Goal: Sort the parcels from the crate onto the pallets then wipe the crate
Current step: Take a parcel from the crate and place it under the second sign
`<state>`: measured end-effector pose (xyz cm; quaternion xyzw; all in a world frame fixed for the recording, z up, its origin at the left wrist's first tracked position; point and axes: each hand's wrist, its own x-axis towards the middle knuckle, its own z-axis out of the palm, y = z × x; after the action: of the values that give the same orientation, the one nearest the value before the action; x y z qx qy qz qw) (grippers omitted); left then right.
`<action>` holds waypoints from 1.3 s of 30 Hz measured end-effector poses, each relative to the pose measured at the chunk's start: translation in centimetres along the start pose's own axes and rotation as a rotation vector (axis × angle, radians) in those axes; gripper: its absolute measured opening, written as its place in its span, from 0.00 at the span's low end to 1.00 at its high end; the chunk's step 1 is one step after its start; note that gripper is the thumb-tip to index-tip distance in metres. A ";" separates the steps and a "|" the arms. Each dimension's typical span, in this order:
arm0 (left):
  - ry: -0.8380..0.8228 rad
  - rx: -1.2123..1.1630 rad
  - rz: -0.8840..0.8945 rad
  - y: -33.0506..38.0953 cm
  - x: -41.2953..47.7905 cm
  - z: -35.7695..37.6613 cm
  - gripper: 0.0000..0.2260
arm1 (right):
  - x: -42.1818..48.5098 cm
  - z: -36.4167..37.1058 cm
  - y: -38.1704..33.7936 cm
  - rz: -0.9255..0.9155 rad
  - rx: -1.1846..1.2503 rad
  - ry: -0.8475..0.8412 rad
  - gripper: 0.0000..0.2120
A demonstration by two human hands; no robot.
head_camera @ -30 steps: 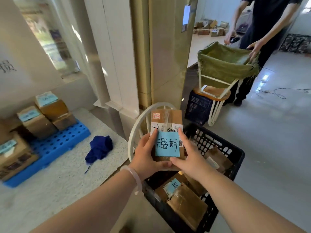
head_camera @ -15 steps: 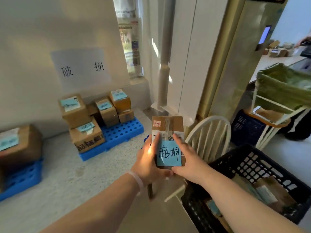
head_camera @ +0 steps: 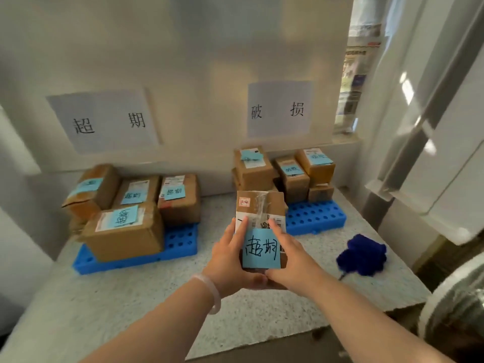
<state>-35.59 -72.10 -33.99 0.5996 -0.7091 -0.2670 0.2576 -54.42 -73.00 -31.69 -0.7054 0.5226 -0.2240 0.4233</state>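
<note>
A speckled grey stone table [head_camera: 131,297] is seen below two white paper sheets, one reading "超期" [head_camera: 104,121] at 10 o'clock and one reading "破损" [head_camera: 280,108] at 12 o'clock. Under each, a blue perforated plastic pallet [head_camera: 180,244] [head_camera: 314,216] is loaded with note-bearing brown parcels. A small brown cardboard parcel [head_camera: 262,205], tagged "超期" on a blue sticky note [head_camera: 260,248], is gripped above the table between the left hand [head_camera: 230,260] and right hand [head_camera: 290,258]. A dark blue cloth [head_camera: 362,254] lies at 3 o'clock.

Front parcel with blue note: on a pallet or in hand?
In hand. Left hand and right hand grip the parcel, held short of the left pallet and right pallet.
</note>
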 end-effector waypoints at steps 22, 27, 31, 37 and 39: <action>0.182 -0.039 -0.313 -11.7 4.9 -13.3 0.60 | 19.2 6.6 -9.7 -0.183 -0.059 -0.338 0.51; 0.222 -0.009 -0.347 -12.8 6.8 -15.6 0.60 | 23.2 7.3 -11.6 -0.218 -0.056 -0.380 0.51; 0.229 -0.009 -0.366 -14.7 7.5 -18.7 0.59 | 25.8 8.8 -14.1 -0.221 -0.086 -0.425 0.52; 0.215 -0.042 -0.372 -18.8 9.0 -25.3 0.59 | 29.5 11.7 -19.9 -0.226 -0.092 -0.414 0.50; 0.213 -0.016 -0.369 -20.1 9.7 -27.8 0.58 | 31.0 13.1 -21.6 -0.229 -0.088 -0.391 0.50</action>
<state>-3.64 -86.43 -27.27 0.7421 -0.5538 -0.2504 0.2826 -21.71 -94.91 -24.73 -0.8079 0.3565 -0.1068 0.4569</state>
